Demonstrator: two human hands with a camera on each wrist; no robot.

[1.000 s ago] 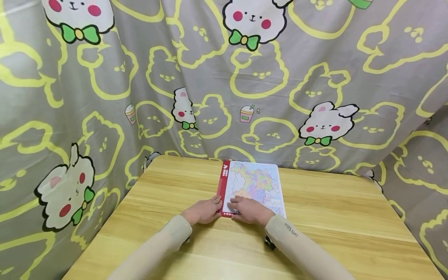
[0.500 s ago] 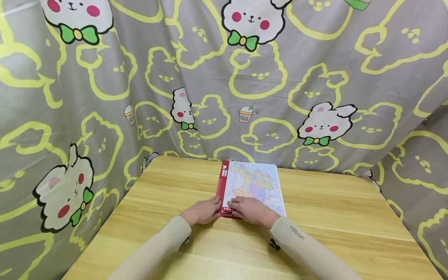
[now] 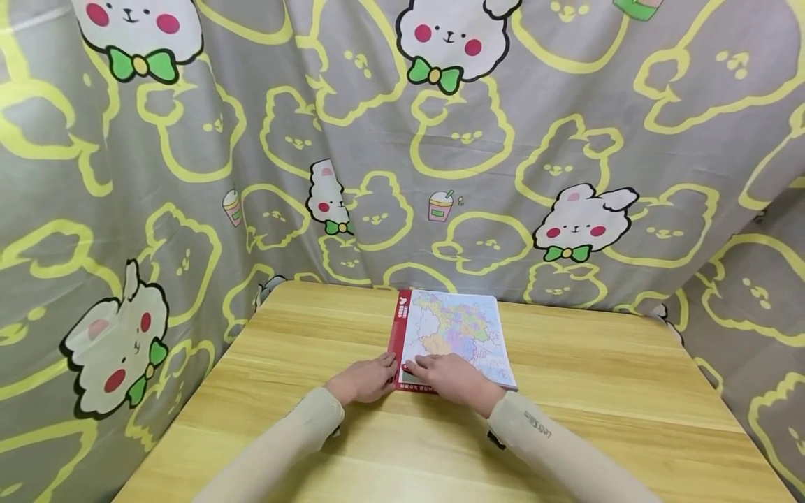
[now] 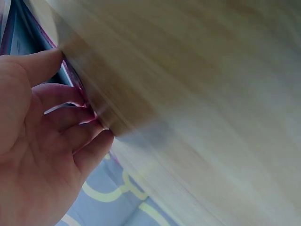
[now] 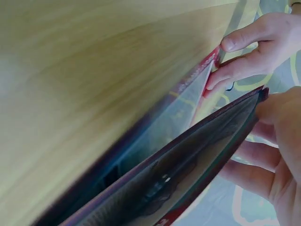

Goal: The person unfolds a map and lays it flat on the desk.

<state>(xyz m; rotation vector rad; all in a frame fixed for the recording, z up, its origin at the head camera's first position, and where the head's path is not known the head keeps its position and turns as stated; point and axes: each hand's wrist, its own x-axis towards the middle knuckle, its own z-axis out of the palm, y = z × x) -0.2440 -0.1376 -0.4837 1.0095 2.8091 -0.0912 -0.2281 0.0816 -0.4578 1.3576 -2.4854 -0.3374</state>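
A flat map board [image 3: 462,318] with a pastel map and a red left strip [image 3: 397,332] lies at the far middle of the table. Its near-left corner is raised by my right hand [image 3: 455,381], which pinches it; in the right wrist view the lifted panel [image 5: 164,183] stands tilted above a lower red-edged layer [image 5: 195,77]. My left hand [image 3: 363,379] rests at the near-left corner of the lower layer. In the left wrist view the left fingertips [image 4: 106,136] touch its side edge, loosely bent.
The wooden table [image 3: 302,328] spreads around the board. A grey curtain [image 3: 377,126] with yellow outlines and cartoon rabbits hangs close behind the table's far edge and at both sides.
The near-left corner of the map panel has been lifted, baring more of the red lower border. My right hand has shifted slightly to the right; the left hand has stayed put.
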